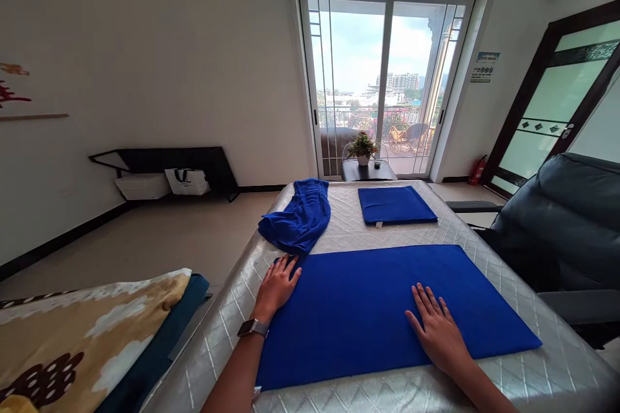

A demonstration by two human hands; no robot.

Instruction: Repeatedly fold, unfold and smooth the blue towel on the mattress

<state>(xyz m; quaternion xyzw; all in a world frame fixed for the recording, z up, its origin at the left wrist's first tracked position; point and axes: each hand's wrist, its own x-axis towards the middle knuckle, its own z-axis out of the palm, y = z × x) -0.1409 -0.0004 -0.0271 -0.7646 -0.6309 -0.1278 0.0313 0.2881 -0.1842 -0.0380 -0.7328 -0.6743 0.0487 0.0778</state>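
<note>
A blue cloth (358,310) lies spread flat in a rectangle on the quilted mattress (217,348). At its far left corner rests my left hand (277,285), fingers stretched out on the cloth's edge; a watch is on that wrist. My right hand (438,329) lies flat on the right part of the cloth, fingers spread, holding nothing. Just beyond my left hand is a crumpled blue cloth (303,216). Farther back to the right sits a neatly folded blue cloth (397,205) with a small white tag on its near edge.
A dark armchair (566,226) stands close along the right. To the left is a bed with a patterned blanket (121,322). Past the mattress, a potted plant (363,148) stands on a chair before the glass sliding door (349,58). A white bag (187,182) is by the wall.
</note>
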